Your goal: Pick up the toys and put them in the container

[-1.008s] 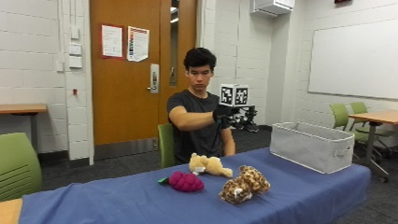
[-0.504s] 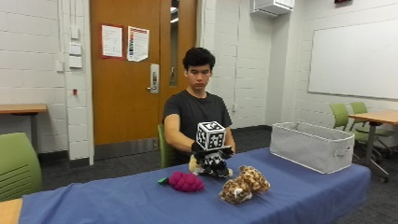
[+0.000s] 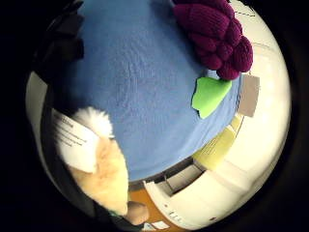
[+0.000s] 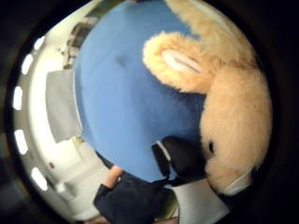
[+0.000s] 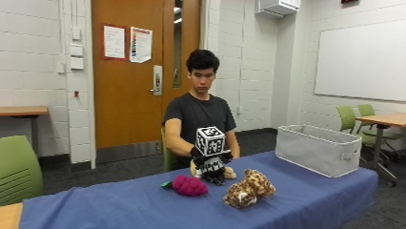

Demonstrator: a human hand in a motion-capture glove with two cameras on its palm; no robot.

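A tan plush bunny (image 5: 229, 173) lies on the blue tablecloth (image 5: 114, 205) in front of the person. My gloved right hand (image 5: 212, 171) is down on it, fingers pointing at the table. In the thumb side palm view the bunny's face (image 4: 233, 116) is close, and my thumb (image 4: 126, 198) stays apart from it. The bunny's fur and white tag (image 3: 108, 174) show in the little finger side view. A purple knitted toy (image 5: 189, 185) with a green leaf (image 3: 210, 94) lies just beside it. A spotted leopard plush (image 5: 248, 188) sits nearer the front. The grey container (image 5: 317, 150) stands at the table's right end.
A green chair (image 5: 15, 167) stands at the left, off the table. Behind the container are more green chairs (image 5: 349, 117) and a wooden table (image 5: 384, 119). Bare blue cloth lies between the toys and the container.
My hand came down from chest height, right of the person, onto the bunny. Since half a second ago it has stayed low over the toy. The toys have not moved.
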